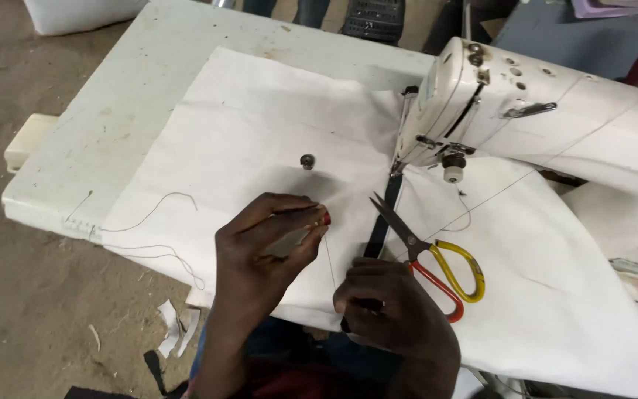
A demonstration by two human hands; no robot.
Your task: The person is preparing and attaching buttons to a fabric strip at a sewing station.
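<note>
Scissors (426, 255) on white cloth (260, 125), blades shut, tips pointing up-left toward the machine (526, 111) needle area; long axis diagonal, handles down-right. One loop yellow, one red. Red loop runs right up to the right hand (389, 307); cannot tell if they touch.

Black strap (384, 214) runs from under the presser foot down toward the person, long axis near vertical, leaning slightly left at the bottom. Lower end goes under the right hand. Right fingers curled down over strap and cloth edge; actual grip hidden beneath the knuckles.

Left hand (267, 244) just left of the strap, fingers pinched together at the tips on something small; a red nail shows there. Thin thread (330, 258) drops from the pinch toward the right hand, faint.

Small dark knob (307, 161) on cloth above the left hand. Loose thread trails off the desk (112, 125) edge at left. Machine body cut off at right.
</note>
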